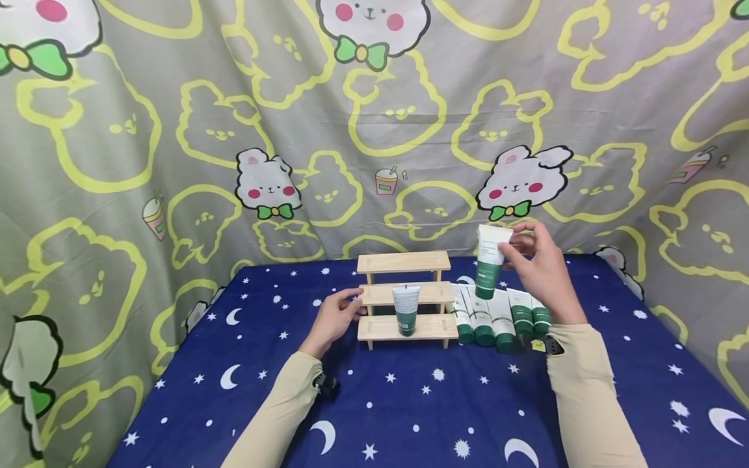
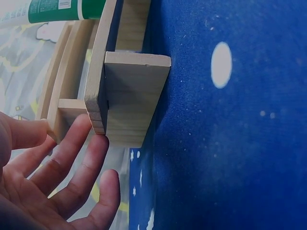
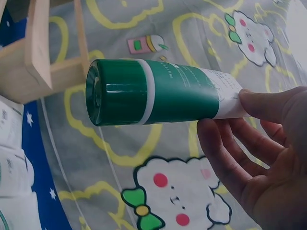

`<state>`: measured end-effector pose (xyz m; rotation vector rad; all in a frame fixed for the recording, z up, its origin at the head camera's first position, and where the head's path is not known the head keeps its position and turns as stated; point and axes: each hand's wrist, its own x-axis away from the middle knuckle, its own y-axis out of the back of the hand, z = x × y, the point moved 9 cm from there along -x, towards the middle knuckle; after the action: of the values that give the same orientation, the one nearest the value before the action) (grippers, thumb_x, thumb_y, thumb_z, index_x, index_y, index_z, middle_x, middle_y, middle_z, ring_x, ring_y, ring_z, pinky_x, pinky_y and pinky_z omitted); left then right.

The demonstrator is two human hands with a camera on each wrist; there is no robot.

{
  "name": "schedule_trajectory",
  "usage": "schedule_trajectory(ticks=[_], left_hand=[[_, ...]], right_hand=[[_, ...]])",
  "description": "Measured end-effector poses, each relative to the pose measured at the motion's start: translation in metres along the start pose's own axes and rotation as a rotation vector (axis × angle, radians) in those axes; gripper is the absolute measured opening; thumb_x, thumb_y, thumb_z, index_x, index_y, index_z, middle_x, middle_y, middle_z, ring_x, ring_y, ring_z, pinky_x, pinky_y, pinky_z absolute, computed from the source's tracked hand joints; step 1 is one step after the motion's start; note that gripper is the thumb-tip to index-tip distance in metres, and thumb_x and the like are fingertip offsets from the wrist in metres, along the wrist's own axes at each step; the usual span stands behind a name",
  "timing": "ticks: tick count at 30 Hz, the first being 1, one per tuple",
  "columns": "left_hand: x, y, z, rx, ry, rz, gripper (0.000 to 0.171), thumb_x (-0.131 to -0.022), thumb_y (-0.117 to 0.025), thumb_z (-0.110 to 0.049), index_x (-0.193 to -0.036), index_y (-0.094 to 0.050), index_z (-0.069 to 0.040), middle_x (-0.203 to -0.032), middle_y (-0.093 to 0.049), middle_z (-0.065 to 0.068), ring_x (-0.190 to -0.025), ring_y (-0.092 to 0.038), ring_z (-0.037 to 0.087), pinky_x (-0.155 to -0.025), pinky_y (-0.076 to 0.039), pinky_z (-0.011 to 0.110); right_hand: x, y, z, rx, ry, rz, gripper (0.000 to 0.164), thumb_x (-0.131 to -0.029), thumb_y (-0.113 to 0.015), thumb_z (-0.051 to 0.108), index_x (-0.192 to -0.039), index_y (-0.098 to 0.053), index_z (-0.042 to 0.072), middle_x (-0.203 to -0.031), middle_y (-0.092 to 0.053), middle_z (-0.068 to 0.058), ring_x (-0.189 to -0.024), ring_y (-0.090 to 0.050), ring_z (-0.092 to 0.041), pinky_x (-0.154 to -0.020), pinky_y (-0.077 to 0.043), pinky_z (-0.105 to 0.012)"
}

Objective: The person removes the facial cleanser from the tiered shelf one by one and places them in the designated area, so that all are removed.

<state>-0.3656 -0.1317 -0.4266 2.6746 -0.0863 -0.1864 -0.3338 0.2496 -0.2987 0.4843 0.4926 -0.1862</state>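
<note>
My right hand point(image 1: 541, 270) pinches a white and green squeeze tube point(image 1: 490, 260) by its white flat end, thumb in front and fingers behind. The tube's green cap point(image 3: 117, 93) points down, in the air right of a three-step wooden display stand point(image 1: 404, 262). My left hand point(image 1: 335, 318) holds the left end of that stand; in the left wrist view its thumb point(image 2: 29, 134) is at the middle step's end, and fingertips touch the lowest step. A second tube point(image 1: 406, 305) stands on its cap on the lowest step.
Several more white and green tubes point(image 1: 482, 318) lie in a row right of the stand, caps toward me. A dark blue cloth point(image 1: 386, 403) with stars and moons covers the table. Behind hangs a grey curtain point(image 1: 328, 130) with cartoon rabbits.
</note>
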Motion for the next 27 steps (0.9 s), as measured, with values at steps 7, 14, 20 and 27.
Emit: schedule_trajectory(ticks=[7, 14, 20, 27], left_hand=[[-0.001, 0.001, 0.001, 0.01, 0.007, -0.004, 0.034, -0.104, -0.061, -0.015, -0.136, -0.065, -0.006, -0.092, -0.077, 0.018, -0.081, -0.074, 0.026, -0.086, -0.059, 0.047], [-0.002, 0.001, 0.0, 0.017, -0.003, -0.003, 0.034, -0.104, -0.061, -0.015, -0.136, -0.065, -0.005, -0.091, -0.077, 0.018, -0.08, -0.075, 0.027, -0.087, -0.058, 0.05], [-0.002, -0.001, 0.002, 0.006, 0.022, -0.005, 0.034, -0.104, -0.061, -0.017, -0.137, -0.066, -0.009, -0.092, -0.078, 0.016, -0.081, -0.074, 0.023, -0.087, -0.059, 0.046], [0.0, -0.001, 0.002, 0.002, 0.014, -0.005, 0.034, -0.104, -0.061, -0.016, -0.136, -0.065, -0.008, -0.092, -0.078, 0.017, -0.08, -0.075, 0.025, -0.086, -0.059, 0.047]], right_hand=[[0.001, 0.027, -0.013, 0.003, -0.039, -0.068, 0.045, -0.103, -0.063, 0.018, -0.139, -0.041, 0.001, -0.114, -0.068, -0.013, -0.086, -0.062, -0.001, -0.067, -0.057, -0.018], [0.004, 0.054, -0.033, -0.045, -0.076, -0.132, 0.039, -0.102, -0.063, 0.016, -0.135, -0.043, 0.009, -0.098, -0.063, 0.019, -0.086, -0.062, -0.003, -0.065, -0.056, -0.018], [0.011, 0.078, -0.056, -0.066, -0.146, -0.183, 0.034, -0.102, -0.063, 0.017, -0.131, -0.045, 0.019, -0.095, -0.064, 0.024, -0.086, -0.061, 0.001, -0.065, -0.055, -0.016], [0.02, 0.096, -0.082, -0.141, -0.231, -0.204, 0.029, -0.103, -0.059, 0.015, -0.127, -0.044, 0.023, -0.094, -0.064, 0.021, -0.086, -0.06, 0.001, -0.064, -0.055, -0.014]])
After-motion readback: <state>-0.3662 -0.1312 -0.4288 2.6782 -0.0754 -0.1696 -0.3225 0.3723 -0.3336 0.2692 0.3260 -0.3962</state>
